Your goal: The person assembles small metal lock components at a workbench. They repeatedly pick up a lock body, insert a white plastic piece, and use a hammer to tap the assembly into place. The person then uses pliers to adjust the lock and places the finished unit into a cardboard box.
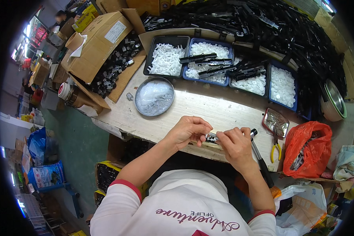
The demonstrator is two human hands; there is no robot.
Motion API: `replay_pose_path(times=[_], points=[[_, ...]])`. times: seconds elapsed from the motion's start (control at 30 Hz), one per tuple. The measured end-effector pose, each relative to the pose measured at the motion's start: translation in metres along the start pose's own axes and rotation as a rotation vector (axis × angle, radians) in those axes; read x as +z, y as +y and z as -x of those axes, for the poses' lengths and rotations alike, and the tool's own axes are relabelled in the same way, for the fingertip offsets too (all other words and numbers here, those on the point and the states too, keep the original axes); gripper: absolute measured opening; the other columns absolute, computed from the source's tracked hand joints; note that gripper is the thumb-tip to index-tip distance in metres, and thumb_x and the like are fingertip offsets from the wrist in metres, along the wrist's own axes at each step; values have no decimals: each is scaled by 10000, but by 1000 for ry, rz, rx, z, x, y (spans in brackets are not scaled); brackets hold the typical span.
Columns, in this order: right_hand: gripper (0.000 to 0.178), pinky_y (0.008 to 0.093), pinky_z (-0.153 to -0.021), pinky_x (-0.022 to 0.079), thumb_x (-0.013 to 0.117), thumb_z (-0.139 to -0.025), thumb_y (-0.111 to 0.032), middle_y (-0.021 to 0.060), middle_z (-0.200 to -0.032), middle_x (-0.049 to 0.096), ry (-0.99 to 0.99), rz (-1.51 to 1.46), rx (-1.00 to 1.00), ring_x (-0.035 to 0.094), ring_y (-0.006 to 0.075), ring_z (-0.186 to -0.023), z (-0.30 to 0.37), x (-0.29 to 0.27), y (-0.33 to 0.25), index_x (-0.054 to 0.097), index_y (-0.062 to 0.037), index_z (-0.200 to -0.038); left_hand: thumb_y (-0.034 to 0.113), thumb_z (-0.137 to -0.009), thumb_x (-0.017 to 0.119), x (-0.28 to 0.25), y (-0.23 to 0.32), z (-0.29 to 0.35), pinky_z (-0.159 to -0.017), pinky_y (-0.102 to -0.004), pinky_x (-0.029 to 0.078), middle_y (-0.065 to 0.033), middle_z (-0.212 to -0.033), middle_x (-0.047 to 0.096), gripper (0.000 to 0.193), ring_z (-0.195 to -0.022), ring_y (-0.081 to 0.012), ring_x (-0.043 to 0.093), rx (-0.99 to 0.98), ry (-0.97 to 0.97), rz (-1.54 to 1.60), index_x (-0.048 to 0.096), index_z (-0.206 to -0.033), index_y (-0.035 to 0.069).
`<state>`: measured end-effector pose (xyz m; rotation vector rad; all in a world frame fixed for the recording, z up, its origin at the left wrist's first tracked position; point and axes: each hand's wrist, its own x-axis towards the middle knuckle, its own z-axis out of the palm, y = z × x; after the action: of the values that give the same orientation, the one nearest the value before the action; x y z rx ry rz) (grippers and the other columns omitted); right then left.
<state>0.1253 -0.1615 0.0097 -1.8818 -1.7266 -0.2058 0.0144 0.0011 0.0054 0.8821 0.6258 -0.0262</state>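
Note:
My right hand (236, 146) is closed on a small black-and-silver part (212, 139) at the near edge of the bench. My left hand (188, 133) has its fingertips pinched together at the left end of that part. A tiny pale piece seems to be between them, too small to make out well. Just right of my right hand lies a hammer (259, 155), its dark handle hanging past the edge. Beyond my left hand stands a round metal bowl (161, 80) with a whitish, glossy content.
Trays of white plastic parts (167, 59) line the back, long black parts (214, 70) lying across some. Black pieces (259, 19) are heaped behind. At right are yellow-handled pliers (276, 151), a dish of metal pins (276, 122) and a red bag (307, 151); at left, a carton (100, 43).

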Motion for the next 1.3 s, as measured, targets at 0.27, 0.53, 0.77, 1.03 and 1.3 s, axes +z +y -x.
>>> replay_pose_path(times=[0.27, 0.53, 0.77, 1.03, 1.3], points=[[199, 319, -666, 333, 627, -751, -84, 68, -786, 599, -51, -374, 417, 531, 215, -706, 42, -16, 22, 577, -26, -934, 87, -674, 700, 4, -39, 1, -711, -311, 374, -45, -874, 579, 293, -835, -179, 503, 878, 205, -1107, 636, -959, 61], [180, 326, -679, 322, 602, -781, -127, 72, -772, 594, -242, -305, 450, 544, 218, -715, 45, -16, 26, 576, -47, -941, 137, -610, 741, 8, -60, -11, -832, -349, 271, -16, -986, 540, 341, -957, -195, 430, 791, 261, -1237, 651, -938, 110], [177, 358, -717, 339, 586, -793, -137, 88, -805, 610, -256, -300, 378, 557, 249, -749, 36, -9, 28, 579, -48, -946, 148, -603, 754, 11, -56, -9, -838, -346, 265, -4, -973, 532, 350, -950, -191, 420, 683, 276, -1187, 656, -938, 123], [179, 364, -710, 338, 586, -793, -145, 88, -820, 615, -305, -251, 355, 561, 251, -753, 31, -9, 26, 583, -61, -951, 156, -603, 755, 9, -60, -11, -837, -342, 261, 0, -964, 535, 350, -951, -189, 410, 687, 284, -1169, 659, -939, 135], [173, 351, -689, 335, 609, -769, -123, 92, -792, 615, -289, -232, 394, 552, 253, -713, 29, -7, 25, 597, -47, -924, 161, -616, 747, 8, -63, -11, -827, -349, 250, 4, -958, 536, 279, -954, -189, 405, 775, 289, -1156, 666, -883, 148]])
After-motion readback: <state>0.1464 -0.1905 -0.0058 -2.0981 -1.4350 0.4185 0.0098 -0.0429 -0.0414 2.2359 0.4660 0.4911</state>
